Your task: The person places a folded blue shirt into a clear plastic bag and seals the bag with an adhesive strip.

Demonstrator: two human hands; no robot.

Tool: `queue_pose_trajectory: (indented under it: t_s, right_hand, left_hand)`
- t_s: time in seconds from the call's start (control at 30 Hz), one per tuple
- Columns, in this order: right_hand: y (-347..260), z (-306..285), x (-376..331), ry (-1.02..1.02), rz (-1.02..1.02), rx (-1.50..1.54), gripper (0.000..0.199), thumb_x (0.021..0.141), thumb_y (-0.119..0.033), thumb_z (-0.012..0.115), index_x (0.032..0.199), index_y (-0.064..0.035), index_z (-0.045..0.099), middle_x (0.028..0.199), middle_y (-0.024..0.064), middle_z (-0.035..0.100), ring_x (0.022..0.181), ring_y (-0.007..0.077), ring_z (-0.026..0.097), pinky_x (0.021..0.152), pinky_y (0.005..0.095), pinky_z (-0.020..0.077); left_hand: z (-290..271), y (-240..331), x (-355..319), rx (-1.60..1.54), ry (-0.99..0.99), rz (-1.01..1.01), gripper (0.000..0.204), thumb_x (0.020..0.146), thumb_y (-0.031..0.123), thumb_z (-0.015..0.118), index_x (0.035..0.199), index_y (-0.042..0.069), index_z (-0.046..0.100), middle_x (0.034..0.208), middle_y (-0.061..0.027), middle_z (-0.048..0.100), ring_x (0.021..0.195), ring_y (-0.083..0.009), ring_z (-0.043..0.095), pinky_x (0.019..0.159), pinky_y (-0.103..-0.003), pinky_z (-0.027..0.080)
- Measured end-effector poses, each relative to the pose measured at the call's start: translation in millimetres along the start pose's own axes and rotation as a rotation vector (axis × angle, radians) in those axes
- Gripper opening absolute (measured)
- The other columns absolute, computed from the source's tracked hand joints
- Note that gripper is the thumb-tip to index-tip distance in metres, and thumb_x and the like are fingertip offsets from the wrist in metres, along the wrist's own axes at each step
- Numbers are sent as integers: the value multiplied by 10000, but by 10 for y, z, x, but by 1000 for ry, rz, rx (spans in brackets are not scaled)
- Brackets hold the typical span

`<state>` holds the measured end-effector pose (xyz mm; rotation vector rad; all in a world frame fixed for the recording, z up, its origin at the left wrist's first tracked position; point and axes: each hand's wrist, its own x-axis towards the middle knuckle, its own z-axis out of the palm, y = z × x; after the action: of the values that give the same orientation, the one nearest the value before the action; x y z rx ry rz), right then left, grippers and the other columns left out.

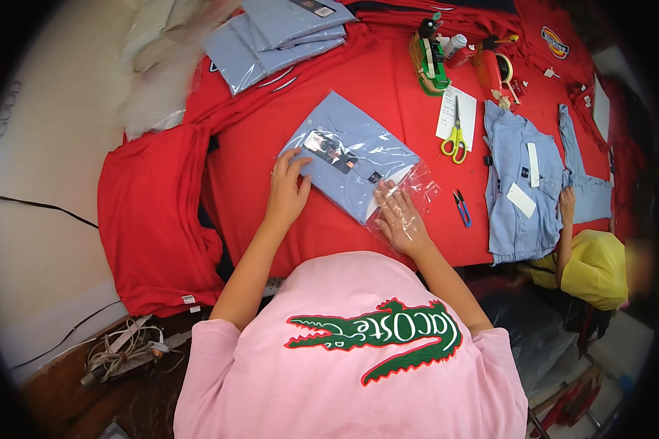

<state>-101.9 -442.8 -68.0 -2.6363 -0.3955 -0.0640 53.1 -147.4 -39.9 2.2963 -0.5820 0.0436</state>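
The folded light-blue shirt in a clear plastic bag (355, 164) lies mid-counter on red cloth (271, 139), bare cloth around it. The left hand (287, 192) rests flat on its left edge; the right hand (401, 219) presses open-fingered on the bag's loose end.

Scissors (455, 137) lie right of the bagged shirt (353, 157).
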Motion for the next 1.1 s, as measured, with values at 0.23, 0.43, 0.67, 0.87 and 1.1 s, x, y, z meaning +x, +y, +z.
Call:
queue_pose_trajectory:
  t_s: [0.23, 0.43, 0.67, 0.87, 1.1]
  right_hand:
    - [120, 12, 382, -69, -156, -29, 749, 1038, -288, 673, 1684, -43, 384, 1779, 180, 326, 1651, 357, 298, 1349, 519, 263]
    - [37, -50, 752, 15, -4, -46, 728, 1022, -277, 704, 1648, -28, 428, 1762, 219, 338, 1593, 384, 381, 1300, 522, 332]
    - [30, 14, 1046, 248, 123, 323, 322, 1087, -69, 597, 1399, -8, 652, 1678, 252, 447, 1247, 384, 624, 1084, 458, 524]
    - [-78, 56, 1147, 438, 500, 788, 200, 1139, -36, 533, 1291, 17, 651, 1415, 239, 670, 1014, 337, 688, 946, 397, 563]
    - [43, 135, 1294, 672, 352, 502, 197, 1090, -55, 646, 1249, 28, 725, 1100, 172, 687, 872, 275, 641, 834, 403, 544]
  left_hand:
    - [243, -325, 417, -47, -34, -133, 617, 1064, 235, 633, 1649, 120, 475, 1781, -201, 304, 1653, -436, 251, 1336, -577, 189]
    - [430, -216, 333, 275, -74, -32, 788, 1077, 502, 608, 1751, 204, 328, 1821, -278, 82, 1683, -486, 83, 1337, -638, 90]
    - [489, -173, 336, 371, -57, -58, 758, 1075, 498, 616, 1740, 233, 364, 1814, -289, 101, 1677, -503, 89, 1334, -647, 100]
    - [474, -164, 343, 373, -68, -70, 738, 1086, 485, 604, 1741, 246, 361, 1816, -283, 106, 1677, -501, 88, 1335, -647, 93]
    - [497, -119, 441, 237, -66, -216, 693, 1127, 472, 526, 1737, 194, 350, 1825, -254, 122, 1686, -489, 64, 1318, -680, -9]
